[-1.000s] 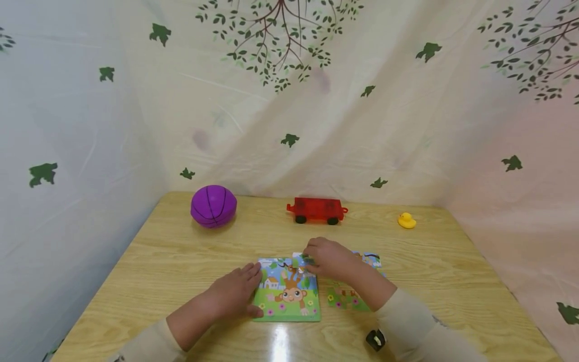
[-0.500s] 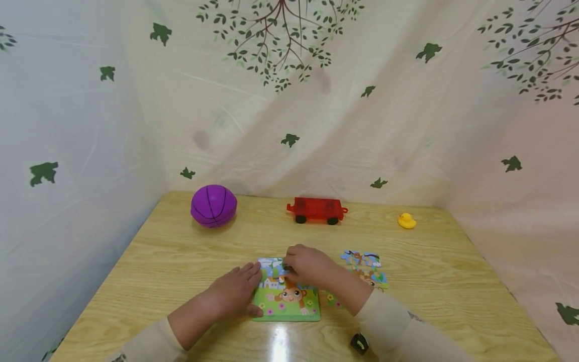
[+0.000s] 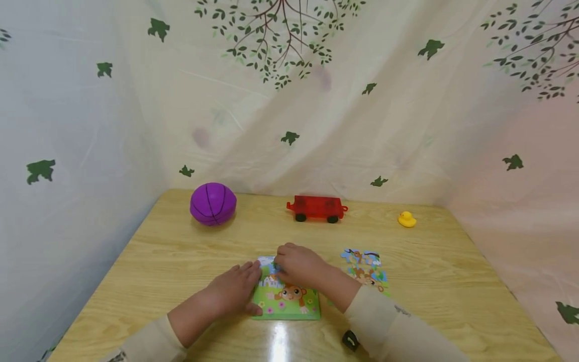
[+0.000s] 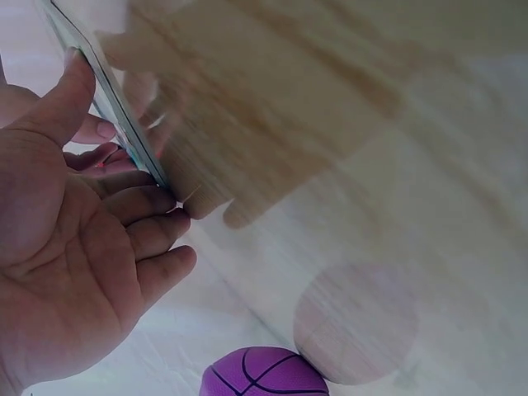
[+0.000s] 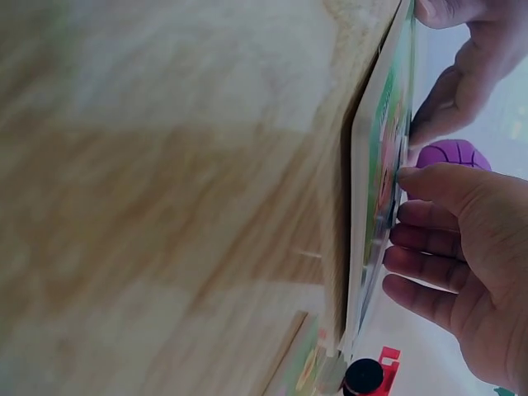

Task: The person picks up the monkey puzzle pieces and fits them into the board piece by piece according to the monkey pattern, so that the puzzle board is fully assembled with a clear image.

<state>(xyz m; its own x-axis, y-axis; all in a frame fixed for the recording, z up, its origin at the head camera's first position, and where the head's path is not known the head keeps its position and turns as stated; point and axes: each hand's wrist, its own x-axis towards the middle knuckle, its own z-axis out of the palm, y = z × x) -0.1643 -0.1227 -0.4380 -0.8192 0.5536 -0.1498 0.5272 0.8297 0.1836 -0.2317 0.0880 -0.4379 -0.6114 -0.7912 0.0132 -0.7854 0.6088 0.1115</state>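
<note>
A square puzzle board [image 3: 289,312] with a monkey picture lies on the table in the head view. My left hand [image 3: 232,290] rests along its left edge, fingers straight and thumb at the lower corner. In the left wrist view, the fingertips [image 4: 177,205] touch the board's rim. Over the board's upper part, my right hand [image 3: 300,266] pinches a puzzle piece that its fingers mostly hide. The right wrist view shows my right thumb and fingers [image 5: 425,268] right at the face of the board [image 5: 360,190]. Several joined puzzle pieces [image 3: 368,276] lie to the right, partly behind my right forearm.
Toward the back of the wooden table [image 3: 181,241] stand a purple ball [image 3: 213,203], a red toy wagon [image 3: 317,208] and a yellow rubber duck [image 3: 407,219]. A small black object [image 3: 350,340] shows beside my right sleeve. Leaf-patterned cloth [image 3: 289,115] hangs behind the table.
My right hand has moved left with the puzzle piece, from the board's upper right corner to its upper left part. More of the loose pieces now shows. My left hand has stayed put.
</note>
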